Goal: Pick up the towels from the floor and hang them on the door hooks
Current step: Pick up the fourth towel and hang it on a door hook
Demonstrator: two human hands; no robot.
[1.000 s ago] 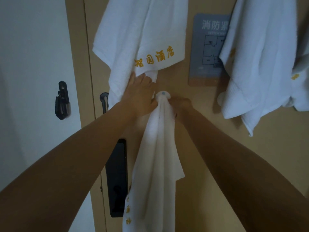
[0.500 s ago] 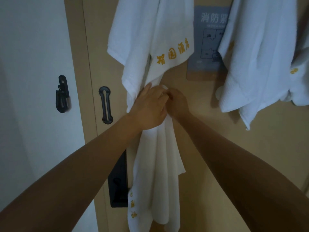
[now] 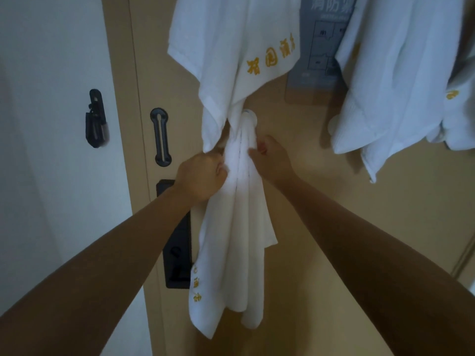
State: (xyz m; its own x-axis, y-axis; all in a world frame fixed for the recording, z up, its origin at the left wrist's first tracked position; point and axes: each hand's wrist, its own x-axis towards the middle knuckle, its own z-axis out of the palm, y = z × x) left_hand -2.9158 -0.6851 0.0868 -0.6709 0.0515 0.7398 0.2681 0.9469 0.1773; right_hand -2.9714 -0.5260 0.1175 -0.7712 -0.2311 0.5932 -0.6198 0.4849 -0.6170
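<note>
A long white towel (image 3: 236, 242) with gold lettering hangs from a round white door hook (image 3: 251, 116) on the tan door (image 3: 321, 201). My left hand (image 3: 203, 176) is closed on the towel's left side just below the hook. On the right side my right hand (image 3: 270, 158) pinches the same towel. Above it a second white towel (image 3: 226, 47) with gold characters hangs from a hook out of frame, its lower tip touching the bunched towel. A third white towel (image 3: 390, 80) hangs at the upper right.
A grey evacuation sign (image 3: 318, 47) is fixed to the door between the upper towels. A black slotted latch plate (image 3: 161, 137) and a black lock body (image 3: 177, 242) sit at the door's left edge. On the white wall (image 3: 51, 176) left is a black chain latch (image 3: 96, 119).
Both hands have slid down from the hook to grip the towel a little below it. The hook now shows uncovered, and the view has tilted down and left.
</note>
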